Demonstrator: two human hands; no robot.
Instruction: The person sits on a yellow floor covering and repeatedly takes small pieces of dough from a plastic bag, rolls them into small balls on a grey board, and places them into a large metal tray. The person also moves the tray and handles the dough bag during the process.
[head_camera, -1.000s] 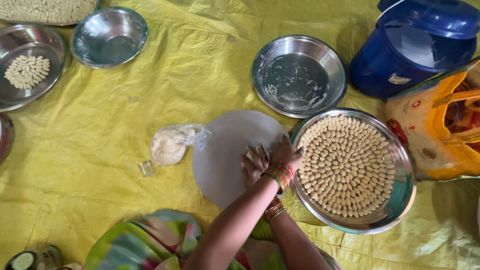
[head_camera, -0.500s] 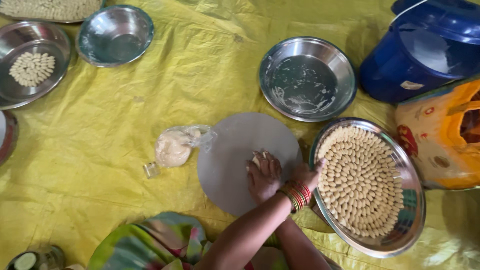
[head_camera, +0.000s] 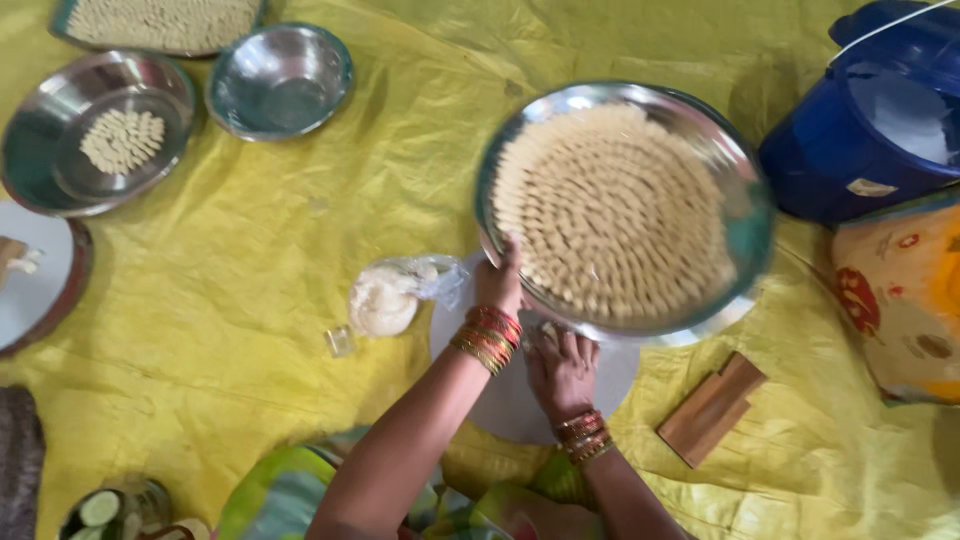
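Two hands share one plate (head_camera: 745, 225) of dough bits (head_camera: 610, 210), lifted clear of the yellow sheet (head_camera: 250, 240) and blurred.

Going l to r: far left, a steel plate (head_camera: 40, 160) w/ a small heap of the same bits, then a bare steel bowl (head_camera: 280, 80), a tray of bits at the top edge. Lower, a dough lump in a clear bag (head_camera: 390, 295) lies just beside the round board (head_camera: 500, 400).

Left hand (head_camera: 500, 285), bangles at the wrist, reaches up w/ arm stretched fwd and grips the plate's near-left rim; fingertips curl over the edge, thumb side hidden. Right hand (head_camera: 562, 365) sits lower, palm down, fingers spread toward the plate's near rim above the board. Can't tell whether it props the rim from below or just rests on the board; contact is hidden by the plate.

Handling, as a guess: the plate is stiff thin steel, slick, prob. moderately heavy when full. Bits look soft, loose, packed in rings, so any tilt would slide them. Best held at opposite rims, kept level.

Right of the hands: a wood block (head_camera: 712, 408) on the sheet, a blue lidded tub (head_camera: 860, 150), a patterned bag (head_camera: 900, 310).
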